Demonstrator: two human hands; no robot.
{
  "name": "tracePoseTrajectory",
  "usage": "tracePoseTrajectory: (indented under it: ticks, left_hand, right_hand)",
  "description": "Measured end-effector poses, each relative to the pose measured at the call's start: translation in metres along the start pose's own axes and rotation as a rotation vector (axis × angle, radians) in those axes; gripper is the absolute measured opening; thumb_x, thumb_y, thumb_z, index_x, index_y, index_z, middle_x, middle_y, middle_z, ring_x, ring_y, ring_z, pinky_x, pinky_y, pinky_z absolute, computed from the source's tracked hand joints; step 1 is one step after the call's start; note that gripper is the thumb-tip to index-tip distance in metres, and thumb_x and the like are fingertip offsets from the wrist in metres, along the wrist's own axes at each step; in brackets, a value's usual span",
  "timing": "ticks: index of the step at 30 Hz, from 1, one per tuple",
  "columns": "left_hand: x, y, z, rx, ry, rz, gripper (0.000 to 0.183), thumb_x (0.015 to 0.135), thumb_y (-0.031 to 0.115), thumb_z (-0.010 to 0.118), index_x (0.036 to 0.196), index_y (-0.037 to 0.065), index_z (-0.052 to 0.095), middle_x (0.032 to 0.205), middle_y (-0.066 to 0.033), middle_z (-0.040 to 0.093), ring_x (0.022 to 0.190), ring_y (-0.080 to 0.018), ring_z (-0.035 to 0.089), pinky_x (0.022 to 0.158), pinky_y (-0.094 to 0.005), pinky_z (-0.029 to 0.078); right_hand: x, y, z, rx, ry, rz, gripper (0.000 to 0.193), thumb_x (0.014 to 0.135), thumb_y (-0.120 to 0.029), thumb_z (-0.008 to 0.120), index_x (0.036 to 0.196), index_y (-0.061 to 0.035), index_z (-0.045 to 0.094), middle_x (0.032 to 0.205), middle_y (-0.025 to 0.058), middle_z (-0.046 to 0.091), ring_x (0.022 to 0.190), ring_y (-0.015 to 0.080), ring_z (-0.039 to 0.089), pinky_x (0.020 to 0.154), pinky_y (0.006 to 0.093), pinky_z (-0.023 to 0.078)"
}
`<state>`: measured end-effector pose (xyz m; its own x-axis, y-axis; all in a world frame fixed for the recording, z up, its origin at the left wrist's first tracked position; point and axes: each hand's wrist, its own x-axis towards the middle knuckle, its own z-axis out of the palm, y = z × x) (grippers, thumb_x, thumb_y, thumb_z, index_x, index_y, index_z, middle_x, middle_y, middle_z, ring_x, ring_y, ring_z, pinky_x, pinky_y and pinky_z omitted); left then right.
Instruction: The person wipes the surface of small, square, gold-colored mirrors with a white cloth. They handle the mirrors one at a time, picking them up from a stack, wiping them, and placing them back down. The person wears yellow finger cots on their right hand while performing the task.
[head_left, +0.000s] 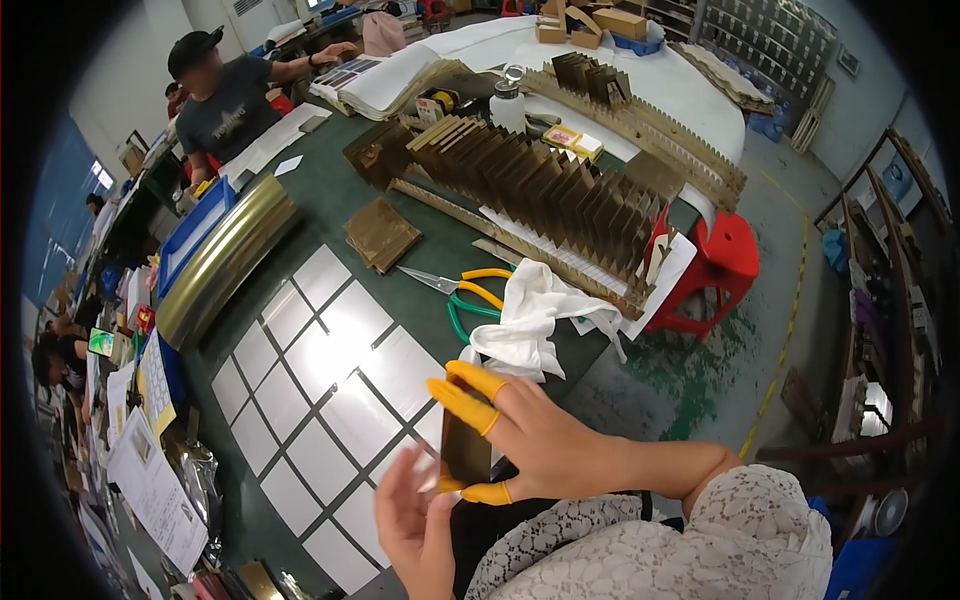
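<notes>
My right hand point(535, 430), with yellow finger cots on several fingers, grips a thin dark-brown plate point(466, 455) by its edges, tilted up near my body. Beside the plate's left edge is my left hand point(415, 525). Its fingers are curled but smeared by motion, so whether they touch the plate is unclear. Flat silvery rectangular plates point(310, 460) lie in rows on the dark green table point(330, 215), left of my hands. Just beyond my right hand, a crumpled white cloth point(530, 310) lies next to scissors point(470, 295) with yellow and green handles.
Notched racks point(640, 290) hold upright brown plates point(540, 185); a small stack of brown plates point(382, 235) lies nearer. A white bottle point(508, 105) stands behind. At left are a gold-coloured roll point(225, 265) and blue tray point(195, 235). A red stool point(715, 265) is right; a person point(225, 110) sits opposite.
</notes>
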<state>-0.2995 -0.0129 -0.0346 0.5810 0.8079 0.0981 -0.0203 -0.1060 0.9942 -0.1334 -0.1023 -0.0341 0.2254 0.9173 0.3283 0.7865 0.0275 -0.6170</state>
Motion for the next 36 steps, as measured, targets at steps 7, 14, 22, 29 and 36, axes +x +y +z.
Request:
tracePoseTrajectory:
  ticks: [7, 14, 22, 29, 36]
  left_hand:
    - [-0.021, 0.048, 0.056, 0.053, -0.456, 0.522, 0.039, 0.088, -0.002, 0.059, 0.127, -0.005, 0.054, 0.129, -0.0202, 0.053, 0.111, -0.0291, 0.06, 0.092, -0.0391, 0.052]
    - [-0.026, 0.047, 0.084, 0.053, -0.653, 0.778, 0.055, 0.081, 0.005, 0.068, 0.132, -0.002, 0.049, 0.136, -0.0213, 0.045, 0.12, -0.0321, 0.051, 0.098, -0.0412, 0.044]
    - [-0.019, 0.042, 0.074, -0.051, -0.727, 0.717, 0.058, 0.079, 0.006, 0.07, 0.132, -0.001, 0.048, 0.137, -0.0225, 0.043, 0.123, -0.0344, 0.048, 0.101, -0.0423, 0.04]
    - [-0.011, 0.04, 0.045, -0.184, -0.776, 0.612, 0.062, 0.076, 0.007, 0.072, 0.132, 0.0, 0.048, 0.139, -0.0237, 0.042, 0.125, -0.0364, 0.045, 0.103, -0.0432, 0.037]
    - [-0.018, 0.024, -0.016, -0.266, -0.615, 0.396, 0.065, 0.074, 0.007, 0.074, 0.133, 0.0, 0.047, 0.14, -0.0248, 0.041, 0.127, -0.0384, 0.043, 0.106, -0.0441, 0.034]
  right_hand:
    - [-0.012, 0.018, -0.049, 0.233, 0.091, 0.157, 0.109, 0.07, -0.035, 0.084, 0.149, -0.002, 0.016, 0.15, 0.0189, 0.025, 0.14, 0.0354, 0.022, 0.115, 0.04, 0.018]
    - [-0.03, 0.046, -0.082, 0.486, 0.497, 0.092, 0.119, 0.063, -0.023, 0.088, 0.152, -0.0056, 0.012, 0.147, 0.0135, 0.033, 0.134, 0.0262, 0.037, 0.111, 0.0394, 0.026]
    - [-0.037, 0.066, -0.107, 0.354, 0.641, 0.135, 0.118, 0.064, -0.026, 0.088, 0.152, -0.0038, 0.013, 0.149, 0.0131, 0.032, 0.134, 0.0285, 0.038, 0.111, 0.0396, 0.027]
    - [-0.017, 0.07, -0.132, 0.272, 0.651, 0.165, 0.117, 0.065, -0.032, 0.088, 0.152, -0.0045, 0.015, 0.147, 0.0126, 0.035, 0.133, 0.0264, 0.04, 0.11, 0.0385, 0.029]
    - [0.098, 0.091, -0.165, 0.209, 0.421, 0.13, 0.093, 0.075, -0.024, 0.082, 0.149, -0.0101, 0.028, 0.138, 0.013, 0.043, 0.126, 0.0229, 0.046, 0.107, 0.0382, 0.034]
